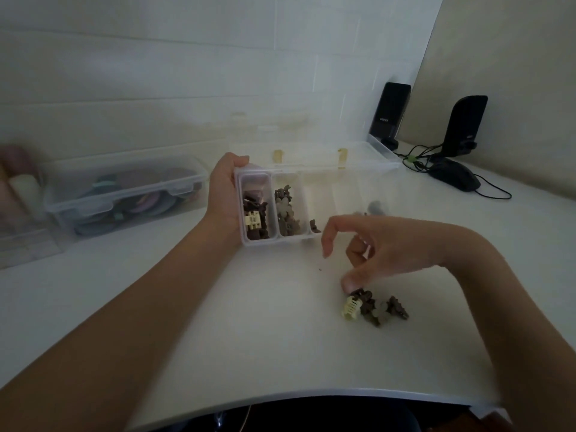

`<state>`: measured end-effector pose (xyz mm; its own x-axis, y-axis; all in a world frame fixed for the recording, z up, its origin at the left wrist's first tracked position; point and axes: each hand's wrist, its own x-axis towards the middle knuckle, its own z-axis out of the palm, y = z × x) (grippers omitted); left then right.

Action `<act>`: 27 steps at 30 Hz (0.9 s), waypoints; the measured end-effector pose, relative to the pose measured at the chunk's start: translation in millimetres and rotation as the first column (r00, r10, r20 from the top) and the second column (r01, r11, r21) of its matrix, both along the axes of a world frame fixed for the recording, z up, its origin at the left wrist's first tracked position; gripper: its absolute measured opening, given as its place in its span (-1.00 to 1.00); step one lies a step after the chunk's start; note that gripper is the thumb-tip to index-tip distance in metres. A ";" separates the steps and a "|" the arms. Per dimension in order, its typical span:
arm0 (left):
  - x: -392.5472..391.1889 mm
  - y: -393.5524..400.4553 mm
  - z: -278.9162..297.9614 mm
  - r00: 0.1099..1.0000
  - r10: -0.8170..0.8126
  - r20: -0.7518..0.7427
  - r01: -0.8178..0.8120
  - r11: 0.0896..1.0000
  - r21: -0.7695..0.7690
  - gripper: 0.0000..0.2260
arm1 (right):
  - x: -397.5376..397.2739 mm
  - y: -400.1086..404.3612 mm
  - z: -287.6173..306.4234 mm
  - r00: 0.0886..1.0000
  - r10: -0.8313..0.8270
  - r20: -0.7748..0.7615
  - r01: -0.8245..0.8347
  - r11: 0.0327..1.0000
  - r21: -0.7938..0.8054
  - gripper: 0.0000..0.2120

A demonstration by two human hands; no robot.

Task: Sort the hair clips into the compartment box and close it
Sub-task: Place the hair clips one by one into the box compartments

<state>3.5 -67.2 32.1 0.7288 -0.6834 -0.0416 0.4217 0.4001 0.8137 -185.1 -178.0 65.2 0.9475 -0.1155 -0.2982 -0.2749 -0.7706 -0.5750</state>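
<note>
Left hand [225, 194] grips the open compartment box [299, 210] at its left end — right hand [383, 244], fingers curled, pinches a clip atop the hair-clip pile [375, 307] on the surface [249, 322].

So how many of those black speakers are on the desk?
2. One speaker stands against the back wall, behind the open lid of the compartment box. The other speaker stands to its right by the side wall, behind the mouse. None seems hidden.

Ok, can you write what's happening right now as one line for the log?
left hand: holds clear plastic compartment box, lid open | right hand: fingertips on small pile of brown and cream hair clips | sorting unfinished
</note>
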 end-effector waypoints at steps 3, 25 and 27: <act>-0.8 -0.1 0.3 1.000 0.015 0.015 -0.015 1.000 0.007 -0.67 | -4.1 -3.2 1.0 0.990 -0.016 -0.137 0.004 0.996 -0.087 -0.58; 6.3 -4.3 -5.7 0.992 0.018 0.121 -0.026 0.998 0.063 -0.51 | 9.4 13.4 -6.6 0.972 -0.045 0.232 0.035 0.998 0.045 -0.88; 8.9 -4.9 -6.1 0.993 -0.001 0.121 -0.008 0.997 0.072 -0.66 | 11.7 14.5 -7.6 0.949 -0.080 0.304 0.058 0.995 0.079 -0.86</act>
<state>12.4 -72.1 26.0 0.7341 -0.6790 -0.0025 0.3171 0.3395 0.8855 -173.5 -163.5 57.7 0.9849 -0.1733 -0.0041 -0.1282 -0.7120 -0.6904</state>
